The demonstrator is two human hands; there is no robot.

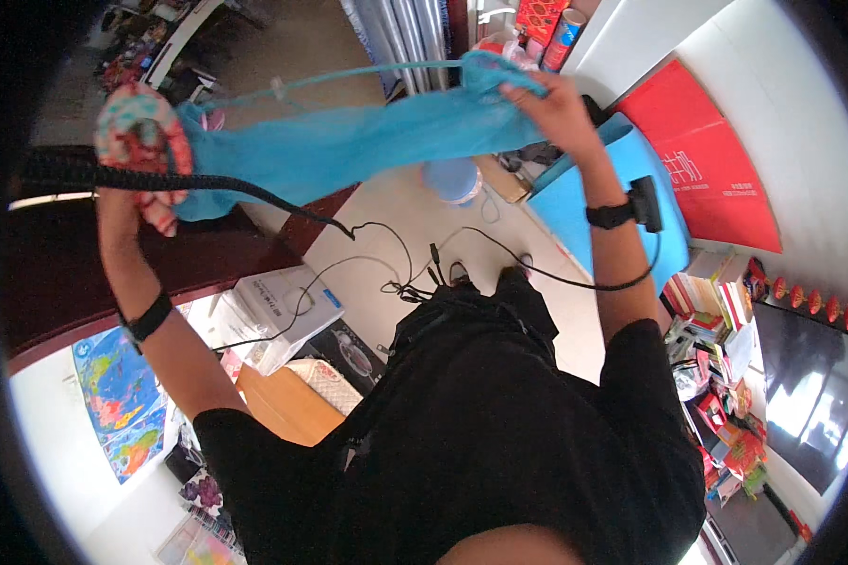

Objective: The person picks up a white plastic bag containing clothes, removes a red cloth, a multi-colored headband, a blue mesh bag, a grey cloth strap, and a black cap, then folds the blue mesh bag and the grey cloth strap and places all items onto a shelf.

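A sheer light-blue fabric (pixel 339 148) with a cord along its upper side stretches between my two raised hands. My right hand (pixel 548 106) pinches its gathered end at the upper right. At the left, a red, white and teal patterned cloth (pixel 141 134) bunches around my left hand (pixel 124 187), which is mostly covered by it and by a black braided cable sleeve (pixel 219 182). How the fingers of my left hand lie is hidden. Dark straps circle both wrists, and a small black device (pixel 646 205) with a cable sits on the right one.
Black cables (pixel 413 289) hang before my body. On the floor stand a round blue-lidded container (pixel 452 180) and, to its right, a large light-blue bin (pixel 622 191). A dark wooden furniture edge (pixel 205 282) and a white box (pixel 290 304) are at the left. Stacked books (pixel 714 289) lie at the right.
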